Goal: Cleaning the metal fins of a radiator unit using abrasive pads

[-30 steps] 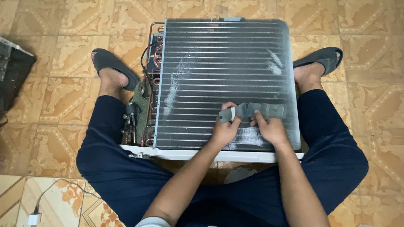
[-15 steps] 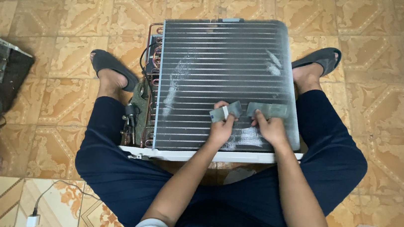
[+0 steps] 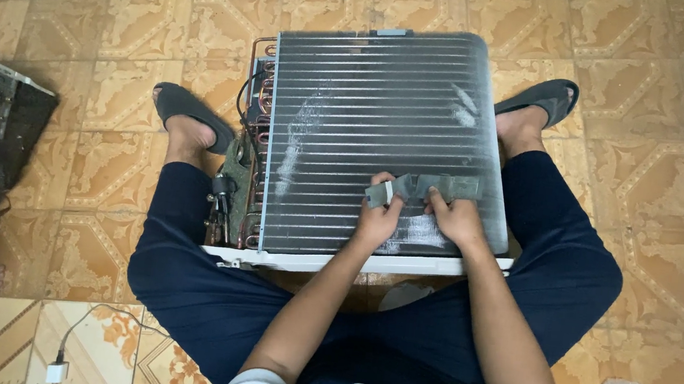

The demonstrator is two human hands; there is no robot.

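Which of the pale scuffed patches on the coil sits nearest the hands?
The low patch beside the right hand, under the grey strip. The long streak is out left; the small one is higher, near the top right.

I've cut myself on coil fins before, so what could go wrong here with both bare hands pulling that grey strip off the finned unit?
The left hand and right hand grip the grey strip right against the finned coil; a slip could scrape bare skin over the fin edges. Whitish marks already show on the fins, and pressing may flatten more. The unit rests between the legs on its white base; a hard pull might shift it.
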